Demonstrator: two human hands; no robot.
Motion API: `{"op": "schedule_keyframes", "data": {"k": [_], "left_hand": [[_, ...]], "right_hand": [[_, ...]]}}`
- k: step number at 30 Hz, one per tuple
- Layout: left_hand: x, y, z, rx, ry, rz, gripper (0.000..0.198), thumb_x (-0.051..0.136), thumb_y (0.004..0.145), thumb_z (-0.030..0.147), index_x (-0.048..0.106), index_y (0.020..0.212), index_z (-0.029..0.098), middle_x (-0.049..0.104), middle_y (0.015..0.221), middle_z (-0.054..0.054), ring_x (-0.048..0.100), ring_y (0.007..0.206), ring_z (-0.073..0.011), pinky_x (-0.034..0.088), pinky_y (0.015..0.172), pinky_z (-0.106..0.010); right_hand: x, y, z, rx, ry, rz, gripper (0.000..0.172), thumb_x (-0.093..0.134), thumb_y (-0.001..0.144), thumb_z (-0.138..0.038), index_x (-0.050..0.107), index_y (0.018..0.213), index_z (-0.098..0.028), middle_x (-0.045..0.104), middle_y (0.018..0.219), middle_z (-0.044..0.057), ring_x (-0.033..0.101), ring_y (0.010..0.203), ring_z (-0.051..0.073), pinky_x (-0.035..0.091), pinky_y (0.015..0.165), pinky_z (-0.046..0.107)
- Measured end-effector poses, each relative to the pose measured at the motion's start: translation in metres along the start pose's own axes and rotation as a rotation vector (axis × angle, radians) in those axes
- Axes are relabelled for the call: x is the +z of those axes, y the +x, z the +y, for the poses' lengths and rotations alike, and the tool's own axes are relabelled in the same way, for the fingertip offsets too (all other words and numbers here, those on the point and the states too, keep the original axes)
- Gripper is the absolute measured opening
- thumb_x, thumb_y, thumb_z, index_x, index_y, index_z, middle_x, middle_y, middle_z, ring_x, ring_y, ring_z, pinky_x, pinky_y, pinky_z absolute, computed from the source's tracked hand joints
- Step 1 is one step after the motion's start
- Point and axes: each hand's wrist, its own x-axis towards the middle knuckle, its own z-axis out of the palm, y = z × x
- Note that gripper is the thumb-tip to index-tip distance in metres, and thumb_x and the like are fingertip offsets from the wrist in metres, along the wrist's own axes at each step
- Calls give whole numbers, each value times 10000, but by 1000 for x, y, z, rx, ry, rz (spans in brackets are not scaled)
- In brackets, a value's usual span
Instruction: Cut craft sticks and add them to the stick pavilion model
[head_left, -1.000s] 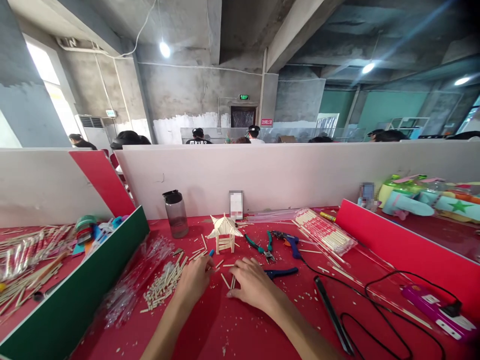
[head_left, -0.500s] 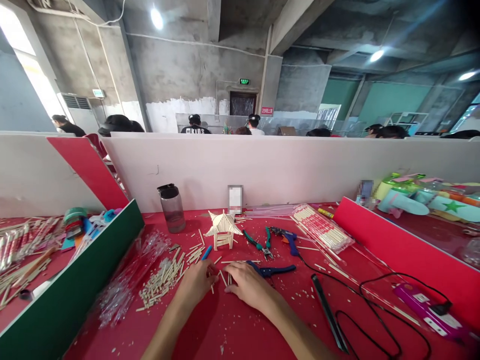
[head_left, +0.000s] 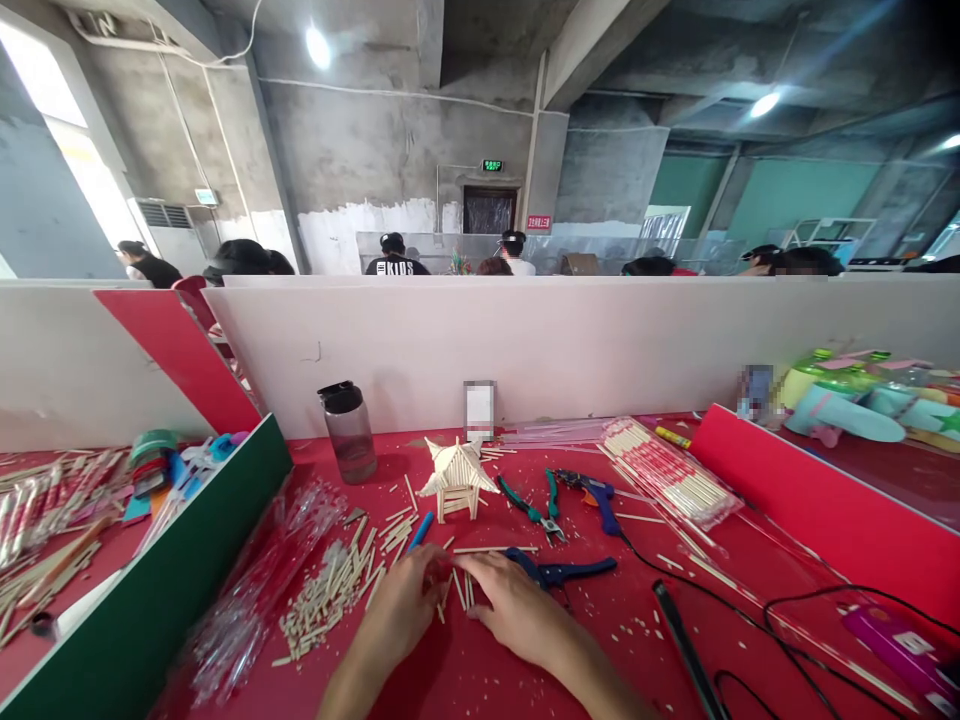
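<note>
My left hand (head_left: 409, 598) is low over the red table, its fingers curled inward beside a few short wooden sticks (head_left: 463, 590). What those fingertips hold, if anything, is hidden. Across from it, my right hand (head_left: 517, 608) rests on the table with thumb and index finger apart around the same sticks. Just beyond both hands stands a small pavilion model (head_left: 457, 480) built of sticks, with a pointed roof. A blue pen-like stick (head_left: 421, 532) lies beyond the left hand, and a blue-handled cutter (head_left: 566, 571) lies partly behind the right hand.
Cut sticks (head_left: 330, 595) are piled at left near crumpled plastic wrap (head_left: 251, 580). A water bottle (head_left: 349, 435) stands at the back. Green-handled pliers (head_left: 534, 508), a glue gun (head_left: 596, 495), packed sticks (head_left: 667, 470), a black tool (head_left: 686, 645) and a purple power strip (head_left: 900, 645) lie rightward.
The view has shifted a little, so the table things sit lower and farther right. Both hands remain around the short sticks, with their fingers slightly moved.
</note>
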Motion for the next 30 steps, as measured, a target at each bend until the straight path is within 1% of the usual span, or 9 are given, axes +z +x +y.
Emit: {"op": "schedule_keyframes", "data": {"k": [2, 5, 8, 11, 14, 18, 24, 27, 30], "left_hand": [[2, 0, -1, -5, 9, -16, 282, 503, 778, 95, 630, 1000, 213, 697, 990, -53, 650, 896, -187, 458, 774, -241], [5, 0, -2, -42, 21, -55, 324, 506, 765, 96, 618, 1038, 231, 691, 1037, -66, 655, 910, -194, 462, 782, -239], [8, 1, -2, -77, 25, -104, 383, 539, 743, 114, 597, 1099, 245, 679, 1093, -76, 659, 921, -202, 472, 791, -241], [10, 2, -4, -91, 21, -110, 406, 530, 751, 129, 581, 1137, 247, 673, 1116, -85, 661, 938, -212, 478, 797, -250], [10, 2, -5, -91, 42, -95, 374, 493, 763, 119, 594, 1098, 251, 695, 1049, -83, 670, 897, -218, 472, 756, -252], [8, 1, -2, -138, 72, -72, 427, 491, 725, 94, 583, 1119, 231, 711, 906, -69, 671, 789, -225, 438, 671, -260], [7, 2, -8, -85, -202, 8, 262, 484, 746, 140, 585, 987, 168, 654, 706, -7, 611, 647, -171, 402, 597, -237], [12, 5, -13, -75, -301, 48, 261, 513, 710, 140, 598, 956, 160, 652, 730, -7, 604, 670, -167, 414, 609, -235], [16, 7, -15, -50, -359, 27, 254, 535, 693, 135, 613, 934, 154, 668, 797, -30, 606, 697, -167, 426, 626, -239]], "right_hand": [[3, 0, 3, 8, 22, -2, 592, 603, 836, -118, 488, 1396, -270, 547, 1390, 46, 469, 1305, 224, 355, 1103, 325], [7, 0, 5, 32, 59, -27, 631, 624, 823, -120, 464, 1416, -265, 520, 1416, 46, 444, 1322, 223, 337, 1120, 320], [7, 1, 3, 69, 89, -44, 595, 618, 821, -102, 500, 1378, -274, 548, 1377, 46, 456, 1301, 232, 362, 1099, 325], [7, 3, 1, 79, 104, -43, 556, 615, 824, -101, 529, 1339, -294, 571, 1338, 36, 471, 1276, 236, 374, 1086, 330], [7, 4, -1, 76, 102, -44, 541, 602, 832, -105, 530, 1334, -295, 581, 1313, 29, 480, 1260, 231, 375, 1084, 325], [9, 1, -1, 60, 70, -29, 552, 589, 823, -89, 522, 1340, -269, 581, 1302, 42, 470, 1271, 232, 353, 1104, 332], [13, 3, 2, 19, 59, -1, 572, 626, 797, -82, 523, 1330, -260, 570, 1322, 42, 486, 1258, 232, 372, 1084, 335], [15, 3, 1, 0, 63, 10, 579, 630, 799, -82, 517, 1340, -255, 565, 1340, 40, 476, 1275, 228, 364, 1090, 326], [15, 1, -2, -4, 57, 8, 542, 614, 810, -85, 535, 1323, -238, 579, 1327, 52, 483, 1271, 230, 362, 1090, 320]]}}
